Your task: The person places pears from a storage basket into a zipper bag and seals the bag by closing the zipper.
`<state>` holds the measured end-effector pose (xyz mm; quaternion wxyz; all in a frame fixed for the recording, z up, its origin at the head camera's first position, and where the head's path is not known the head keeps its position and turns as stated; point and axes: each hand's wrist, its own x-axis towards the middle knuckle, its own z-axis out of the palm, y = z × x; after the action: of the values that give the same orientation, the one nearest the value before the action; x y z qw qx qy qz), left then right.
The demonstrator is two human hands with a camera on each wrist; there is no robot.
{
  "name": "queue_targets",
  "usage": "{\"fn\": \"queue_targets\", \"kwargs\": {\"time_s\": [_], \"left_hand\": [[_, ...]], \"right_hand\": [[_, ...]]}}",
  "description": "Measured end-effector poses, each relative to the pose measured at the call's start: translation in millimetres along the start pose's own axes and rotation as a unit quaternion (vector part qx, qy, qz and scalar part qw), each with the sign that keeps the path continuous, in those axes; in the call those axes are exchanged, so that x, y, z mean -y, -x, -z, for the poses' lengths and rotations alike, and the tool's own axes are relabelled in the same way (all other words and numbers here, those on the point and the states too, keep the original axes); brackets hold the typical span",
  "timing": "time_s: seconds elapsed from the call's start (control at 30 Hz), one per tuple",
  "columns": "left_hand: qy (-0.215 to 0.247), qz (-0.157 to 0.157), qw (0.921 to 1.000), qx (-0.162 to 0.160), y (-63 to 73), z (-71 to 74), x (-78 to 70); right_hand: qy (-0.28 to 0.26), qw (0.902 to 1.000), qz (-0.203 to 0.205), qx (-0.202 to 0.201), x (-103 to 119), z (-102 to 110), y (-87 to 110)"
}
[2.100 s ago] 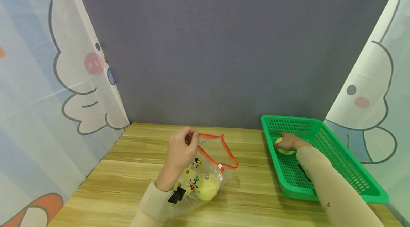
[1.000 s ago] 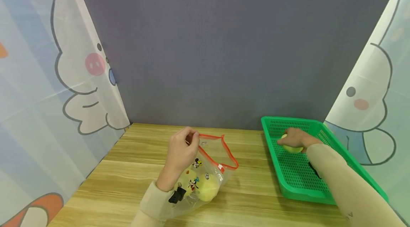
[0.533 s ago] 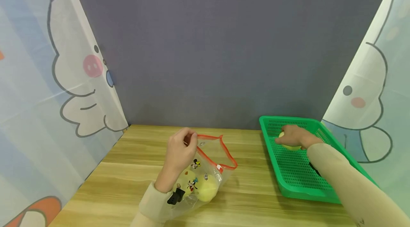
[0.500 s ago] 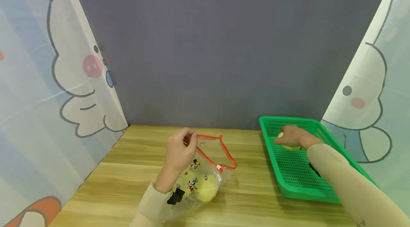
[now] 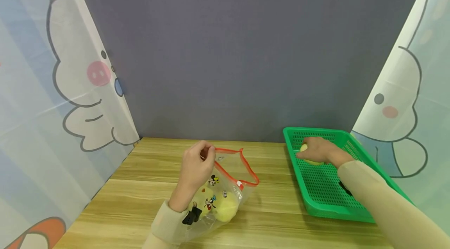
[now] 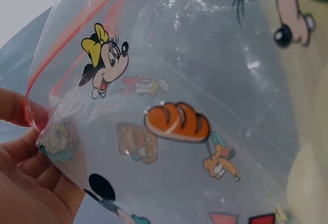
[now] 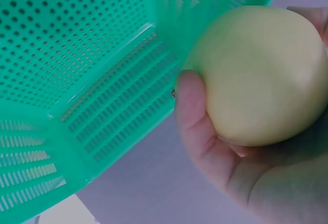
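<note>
My left hand (image 5: 198, 165) pinches the red-edged mouth of a clear zip bag (image 5: 230, 169) with cartoon prints. The bag's mouth gapes toward the right, its white slider at the front corner. Two pale yellow round fruits show through the plastic at the bottom of the bag. My right hand (image 5: 318, 149) grips another smooth, pale yellow round fruit (image 7: 261, 75), fingers and thumb curled round its sides. In the head view this hand overlaps the left part of a green basket (image 5: 335, 212); the back of the hand hides most of the fruit.
The basket has slotted walls and stands on the right of a wooden table (image 5: 123, 194). A grey panel (image 5: 225, 61) rises behind the table. Printed curtains (image 5: 31, 124) hang at both sides.
My right hand has lifted the fruit from the basket's floor and shifted it slightly left. The left hand keeps its pinch on the bag. The head view has turned slightly.
</note>
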<state>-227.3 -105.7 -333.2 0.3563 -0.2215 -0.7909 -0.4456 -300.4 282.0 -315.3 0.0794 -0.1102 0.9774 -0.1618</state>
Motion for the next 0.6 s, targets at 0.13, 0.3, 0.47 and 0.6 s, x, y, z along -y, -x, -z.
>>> {"fn": "queue_targets", "kwargs": {"time_s": [0.13, 0.3, 0.47, 0.6], "left_hand": [[0.001, -0.001, 1.0000, 0.000, -0.5, 0.2, -0.4], [0.003, -0.004, 1.0000, 0.000, -1.0, -0.6, 0.7], [0.002, -0.003, 1.0000, 0.000, -0.2, -0.6, 1.3], [0.001, -0.002, 1.0000, 0.002, 0.1, 0.5, -0.1]], "right_hand": [[-0.012, 0.9997, 0.014, -0.012, 7, -1, 5.7], [-0.004, 0.9990, 0.034, -0.029, 18, -3, 11.3], [0.003, 0.9988, 0.032, -0.035, 25, -4, 15.5], [0.005, 0.9986, 0.032, -0.041, 30, -6, 17.3]]}}
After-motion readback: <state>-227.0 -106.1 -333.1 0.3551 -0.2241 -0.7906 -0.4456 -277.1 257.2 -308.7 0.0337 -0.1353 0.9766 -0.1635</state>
